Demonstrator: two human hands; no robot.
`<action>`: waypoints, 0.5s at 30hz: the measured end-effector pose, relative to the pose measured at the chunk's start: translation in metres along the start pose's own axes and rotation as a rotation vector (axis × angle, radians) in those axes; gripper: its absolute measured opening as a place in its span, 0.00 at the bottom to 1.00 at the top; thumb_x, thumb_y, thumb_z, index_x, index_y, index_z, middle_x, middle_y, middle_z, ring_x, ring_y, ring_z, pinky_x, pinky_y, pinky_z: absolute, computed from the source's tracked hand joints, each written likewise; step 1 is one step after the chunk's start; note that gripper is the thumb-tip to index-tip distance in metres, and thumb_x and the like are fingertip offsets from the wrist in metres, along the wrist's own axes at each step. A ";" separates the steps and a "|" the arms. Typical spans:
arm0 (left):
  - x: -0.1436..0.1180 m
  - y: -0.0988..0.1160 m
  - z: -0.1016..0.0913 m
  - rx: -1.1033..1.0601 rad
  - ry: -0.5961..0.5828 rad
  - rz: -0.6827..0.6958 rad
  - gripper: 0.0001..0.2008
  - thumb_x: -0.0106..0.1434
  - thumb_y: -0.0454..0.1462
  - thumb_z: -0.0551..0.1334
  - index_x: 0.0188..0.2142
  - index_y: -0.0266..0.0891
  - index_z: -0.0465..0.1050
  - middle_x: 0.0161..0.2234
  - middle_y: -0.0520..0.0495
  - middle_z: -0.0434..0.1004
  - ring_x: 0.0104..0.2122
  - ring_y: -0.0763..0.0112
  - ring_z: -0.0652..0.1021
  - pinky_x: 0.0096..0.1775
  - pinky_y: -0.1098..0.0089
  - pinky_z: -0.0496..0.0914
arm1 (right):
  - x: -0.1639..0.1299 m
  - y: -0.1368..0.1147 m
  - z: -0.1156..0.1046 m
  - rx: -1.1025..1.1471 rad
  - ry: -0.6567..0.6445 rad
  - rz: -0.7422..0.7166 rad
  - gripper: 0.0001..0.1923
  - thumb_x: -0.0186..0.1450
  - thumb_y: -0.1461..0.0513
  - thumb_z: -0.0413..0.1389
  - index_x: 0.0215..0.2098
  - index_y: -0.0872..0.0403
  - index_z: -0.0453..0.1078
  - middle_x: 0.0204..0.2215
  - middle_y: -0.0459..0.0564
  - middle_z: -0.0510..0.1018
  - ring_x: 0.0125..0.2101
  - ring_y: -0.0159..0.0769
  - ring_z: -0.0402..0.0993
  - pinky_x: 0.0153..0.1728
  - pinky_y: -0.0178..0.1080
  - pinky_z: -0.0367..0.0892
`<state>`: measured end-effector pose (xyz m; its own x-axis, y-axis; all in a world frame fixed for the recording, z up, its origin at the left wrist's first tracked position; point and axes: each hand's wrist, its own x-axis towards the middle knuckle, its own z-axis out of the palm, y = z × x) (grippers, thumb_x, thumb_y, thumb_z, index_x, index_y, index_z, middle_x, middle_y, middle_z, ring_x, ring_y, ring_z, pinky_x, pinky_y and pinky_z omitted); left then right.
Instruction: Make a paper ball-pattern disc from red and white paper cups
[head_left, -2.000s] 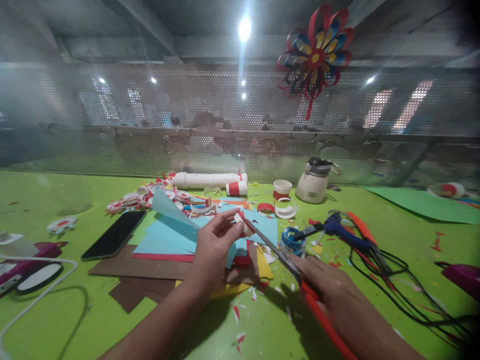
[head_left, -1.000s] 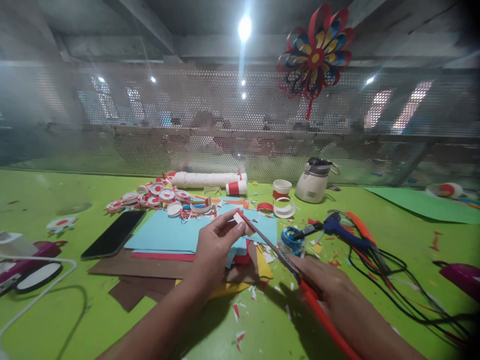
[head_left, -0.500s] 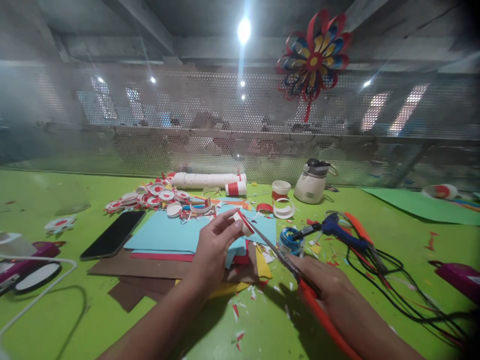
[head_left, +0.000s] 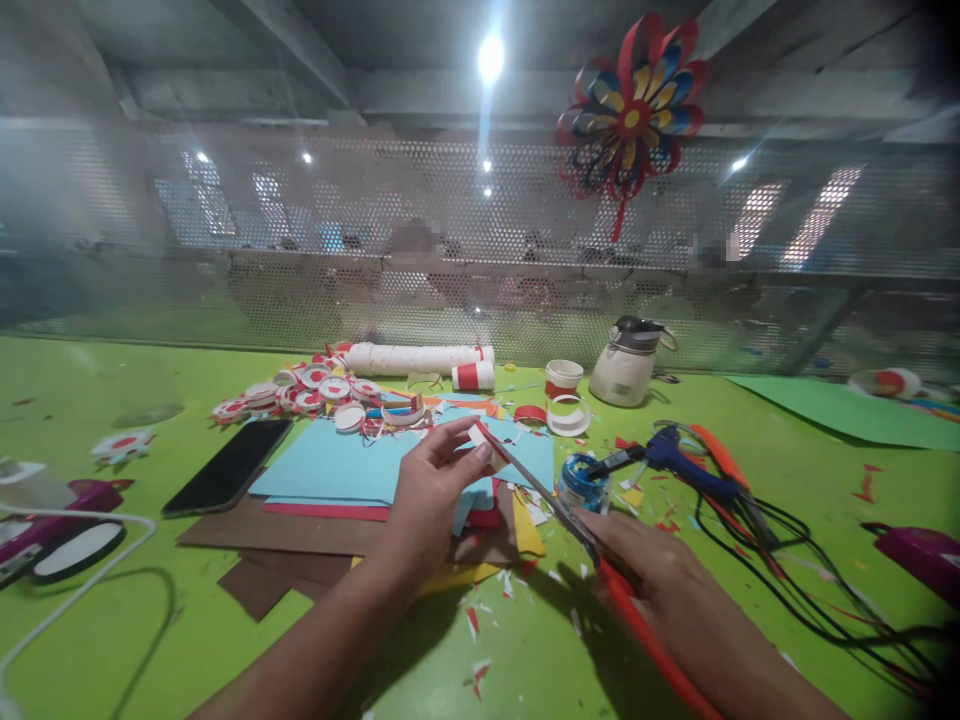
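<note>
Pinched between the thumb and fingers of my left hand (head_left: 429,490) is a small white paper cup piece (head_left: 482,440) with a red edge. My right hand (head_left: 660,575) grips scissors (head_left: 541,490) with orange-red handles. Their blades point up and left, and the tips lie against the red edge of the piece. Below both hands, small red and white scraps (head_left: 472,622) are scattered. Under and behind my left hand is a stack of light blue paper sheets (head_left: 330,460) on brown ones.
A phone (head_left: 229,468) lies left of the paper. Behind are red-and-white discs (head_left: 307,400), a tube of stacked cups (head_left: 412,359), a cup (head_left: 564,378) and a bottle (head_left: 626,365). To the right are a blue jar (head_left: 583,484), a glue gun (head_left: 679,460) and black cables (head_left: 795,580).
The scissor blades have come closer together along the red edge of the piece. Both hands stay in nearly the same place, and the view has shifted slightly.
</note>
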<state>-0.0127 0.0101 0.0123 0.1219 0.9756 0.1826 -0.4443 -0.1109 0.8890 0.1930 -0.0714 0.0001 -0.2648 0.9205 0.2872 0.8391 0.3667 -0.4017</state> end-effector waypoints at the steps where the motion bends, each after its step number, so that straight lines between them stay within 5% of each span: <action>1: 0.000 -0.001 0.000 0.001 -0.007 0.011 0.18 0.54 0.37 0.69 0.44 0.37 0.73 0.40 0.42 0.78 0.40 0.62 0.78 0.47 0.58 0.72 | 0.000 0.000 0.000 0.002 -0.002 -0.001 0.21 0.63 0.63 0.52 0.54 0.52 0.69 0.43 0.54 0.79 0.42 0.43 0.76 0.43 0.43 0.71; 15: -0.003 0.002 0.001 0.015 -0.015 0.017 0.18 0.54 0.37 0.68 0.45 0.37 0.72 0.41 0.42 0.79 0.41 0.63 0.78 0.47 0.59 0.71 | -0.001 0.000 0.000 0.006 0.009 -0.012 0.21 0.63 0.64 0.52 0.54 0.51 0.68 0.41 0.53 0.79 0.42 0.43 0.76 0.44 0.44 0.70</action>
<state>-0.0131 0.0071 0.0142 0.1281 0.9705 0.2041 -0.4328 -0.1304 0.8920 0.1928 -0.0721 -0.0004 -0.2703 0.9148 0.3001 0.8331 0.3785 -0.4034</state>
